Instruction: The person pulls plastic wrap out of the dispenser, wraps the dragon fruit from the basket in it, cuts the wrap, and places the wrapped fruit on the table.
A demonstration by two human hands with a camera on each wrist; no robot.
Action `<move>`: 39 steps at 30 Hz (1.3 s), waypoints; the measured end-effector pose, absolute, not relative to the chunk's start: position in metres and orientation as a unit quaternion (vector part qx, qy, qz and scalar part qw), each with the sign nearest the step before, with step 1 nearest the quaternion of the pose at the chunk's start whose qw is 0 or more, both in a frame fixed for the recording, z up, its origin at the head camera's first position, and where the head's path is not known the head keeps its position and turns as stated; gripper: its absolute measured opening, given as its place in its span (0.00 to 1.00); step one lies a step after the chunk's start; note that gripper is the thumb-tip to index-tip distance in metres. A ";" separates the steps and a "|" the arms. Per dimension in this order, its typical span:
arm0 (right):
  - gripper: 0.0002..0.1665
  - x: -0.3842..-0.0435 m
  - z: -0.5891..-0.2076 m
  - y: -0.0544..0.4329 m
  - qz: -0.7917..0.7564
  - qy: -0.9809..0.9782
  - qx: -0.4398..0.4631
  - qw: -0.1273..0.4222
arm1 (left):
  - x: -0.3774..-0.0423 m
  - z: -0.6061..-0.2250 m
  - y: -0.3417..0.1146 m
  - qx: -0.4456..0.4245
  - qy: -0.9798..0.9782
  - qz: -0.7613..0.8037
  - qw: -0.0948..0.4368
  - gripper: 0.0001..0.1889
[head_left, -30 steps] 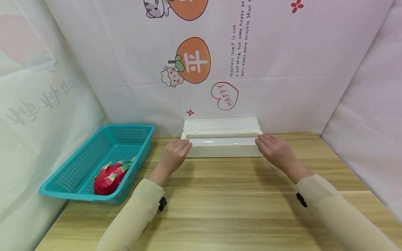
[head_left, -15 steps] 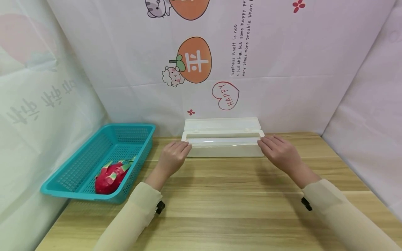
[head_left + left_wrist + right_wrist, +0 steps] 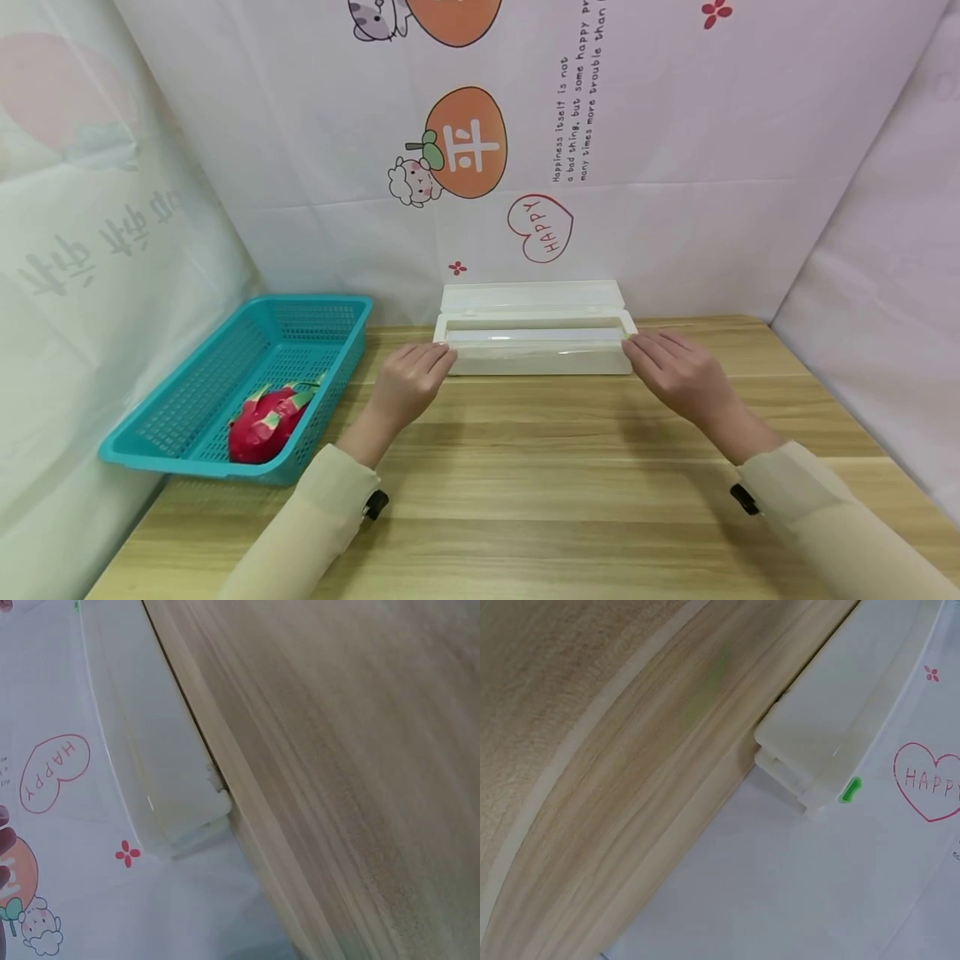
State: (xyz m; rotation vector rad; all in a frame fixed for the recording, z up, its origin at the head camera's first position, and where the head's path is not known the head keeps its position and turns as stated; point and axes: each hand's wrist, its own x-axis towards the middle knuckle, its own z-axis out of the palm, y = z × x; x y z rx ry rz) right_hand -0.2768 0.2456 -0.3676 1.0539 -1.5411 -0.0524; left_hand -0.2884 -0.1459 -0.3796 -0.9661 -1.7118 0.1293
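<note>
Printed white walls (image 3: 675,125); wooden tabletop (image 3: 540,467)

The head view is bright and fairly sharp, with soft shadows on the wooden tabletop (image 3: 525,483) and small glints on the clear film (image 3: 537,351). Both wrist views look dimmer, greyish and blurred.

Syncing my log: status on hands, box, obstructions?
Left hand, right hand pinching clear film at white box's front. Lid up. Teal basket off left, not in the way.

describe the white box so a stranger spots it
Find the far edge of the wooden table, by the printed wall. Between left hand and right hand sits a long white box, lid raised. Solid sides set it apart from the turquoise basket.
</note>
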 end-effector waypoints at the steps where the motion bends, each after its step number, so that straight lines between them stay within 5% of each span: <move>1: 0.11 -0.275 -0.366 0.245 -0.020 -0.661 0.455 0.596 | -0.287 -0.379 -0.146 -0.410 -0.723 0.056 0.553 0.08; 39: 0.09 -0.219 -0.314 0.228 0.016 -0.576 0.427 0.697 | -0.232 -0.327 -0.152 -0.442 -0.655 0.041 0.611 0.08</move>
